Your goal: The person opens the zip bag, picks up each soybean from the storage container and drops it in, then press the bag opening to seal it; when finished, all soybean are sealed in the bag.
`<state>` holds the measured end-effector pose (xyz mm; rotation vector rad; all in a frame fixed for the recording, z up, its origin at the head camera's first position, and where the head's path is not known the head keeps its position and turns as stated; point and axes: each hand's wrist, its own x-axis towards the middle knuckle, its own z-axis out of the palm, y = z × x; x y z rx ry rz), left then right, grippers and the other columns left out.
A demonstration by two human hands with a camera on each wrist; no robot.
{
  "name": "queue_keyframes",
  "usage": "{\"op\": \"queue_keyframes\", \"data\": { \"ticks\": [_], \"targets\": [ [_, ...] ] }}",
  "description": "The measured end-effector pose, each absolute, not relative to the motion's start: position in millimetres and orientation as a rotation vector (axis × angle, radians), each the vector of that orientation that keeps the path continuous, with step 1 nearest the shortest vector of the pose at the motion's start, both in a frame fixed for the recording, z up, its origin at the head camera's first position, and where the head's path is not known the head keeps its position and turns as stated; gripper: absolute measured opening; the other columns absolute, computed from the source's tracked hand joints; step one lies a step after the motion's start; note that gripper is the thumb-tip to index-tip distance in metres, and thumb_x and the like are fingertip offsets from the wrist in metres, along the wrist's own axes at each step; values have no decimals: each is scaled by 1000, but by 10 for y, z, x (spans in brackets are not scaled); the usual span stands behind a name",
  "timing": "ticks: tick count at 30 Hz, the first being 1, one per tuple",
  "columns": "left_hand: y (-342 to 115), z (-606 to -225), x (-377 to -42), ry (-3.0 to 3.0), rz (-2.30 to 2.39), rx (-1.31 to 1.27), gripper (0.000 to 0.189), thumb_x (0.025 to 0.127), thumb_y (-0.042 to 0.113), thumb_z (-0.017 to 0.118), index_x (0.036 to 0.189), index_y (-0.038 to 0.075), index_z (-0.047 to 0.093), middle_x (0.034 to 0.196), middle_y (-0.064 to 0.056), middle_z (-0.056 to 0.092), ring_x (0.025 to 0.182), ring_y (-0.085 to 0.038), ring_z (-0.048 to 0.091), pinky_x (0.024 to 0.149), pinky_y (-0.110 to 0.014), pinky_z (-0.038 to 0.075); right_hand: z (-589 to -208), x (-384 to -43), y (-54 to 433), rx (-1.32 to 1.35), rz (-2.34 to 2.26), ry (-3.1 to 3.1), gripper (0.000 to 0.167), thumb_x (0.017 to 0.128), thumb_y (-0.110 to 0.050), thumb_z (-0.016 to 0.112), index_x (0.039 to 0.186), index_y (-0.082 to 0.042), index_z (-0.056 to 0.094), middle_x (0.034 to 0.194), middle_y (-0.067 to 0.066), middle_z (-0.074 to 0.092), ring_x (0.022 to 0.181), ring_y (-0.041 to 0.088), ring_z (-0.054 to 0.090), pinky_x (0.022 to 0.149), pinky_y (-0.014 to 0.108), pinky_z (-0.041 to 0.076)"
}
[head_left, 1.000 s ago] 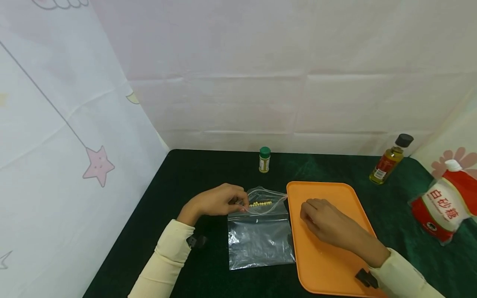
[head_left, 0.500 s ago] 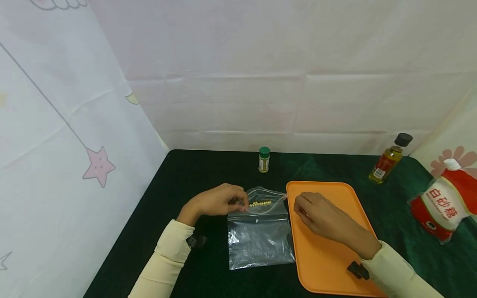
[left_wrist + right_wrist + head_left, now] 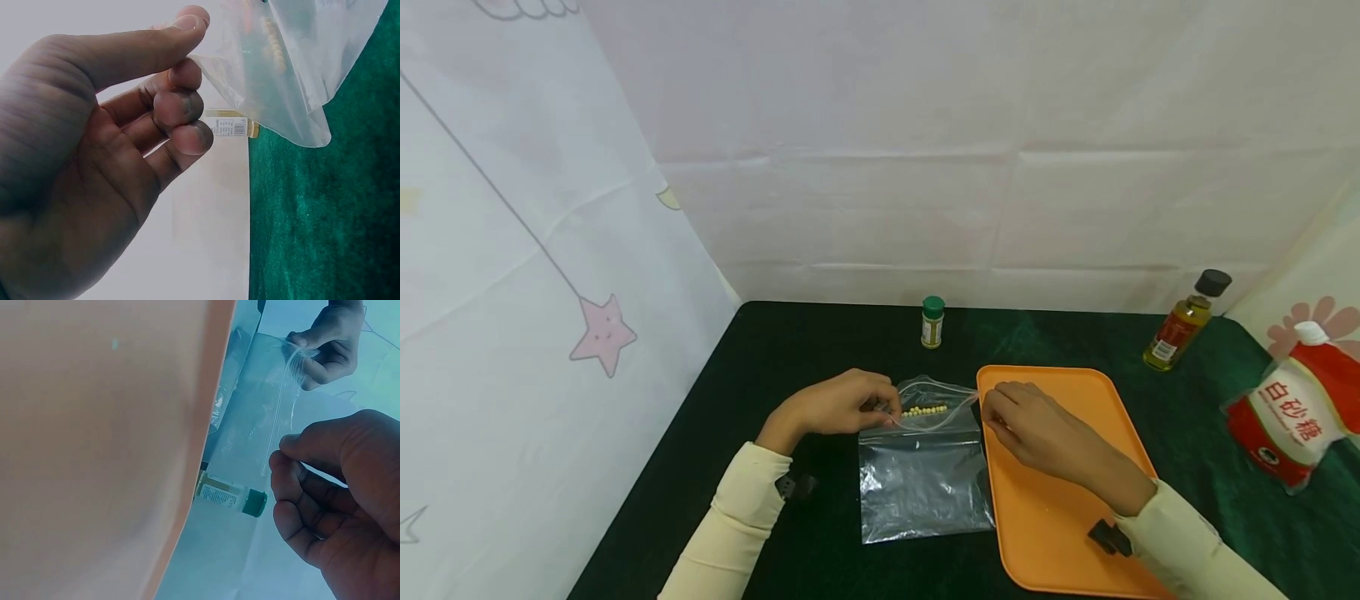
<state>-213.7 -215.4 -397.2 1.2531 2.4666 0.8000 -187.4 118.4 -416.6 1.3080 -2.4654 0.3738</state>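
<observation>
A clear plastic zip bag (image 3: 925,492) lies flat on the dark green cloth, its far end raised and its mouth gaping. Inside near the mouth shows a row of small pale yellow beads (image 3: 925,410). My left hand (image 3: 846,404) pinches the left edge of the mouth between thumb and forefinger; the other fingers curl loosely. Over the orange tray's (image 3: 1045,542) left side, my right hand (image 3: 1033,425) has thumb and forefinger together beside the bag's right corner. Nothing shows between those fingertips in the right wrist view, where the hand (image 3: 350,500) has its fingers curled.
Behind the bag stands a small green-capped jar (image 3: 932,322). A black-capped oil bottle (image 3: 1183,327) is at the back right, with a red and white sugar bag (image 3: 1292,408) nearer the right edge. White cloth walls (image 3: 880,167) border the table.
My right hand has moved left across the tray to beside the bag's right corner. My left hand and the bag have stayed in place.
</observation>
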Motion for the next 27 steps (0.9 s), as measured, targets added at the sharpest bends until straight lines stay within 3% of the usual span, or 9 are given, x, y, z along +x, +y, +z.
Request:
{"op": "queue_keyframes", "data": {
  "ticks": [27],
  "targets": [
    [-2155,-3960,-2129,2456,820,1252,8,98,14,67,102,20,71,92,8,60,78,-8,55,69,-26,51,-4061,-1903,998,1320,358,-2461,18,92,-10,74,95,-17,57,89,-8,52,76,9,46,75,32,45]
  ]
}}
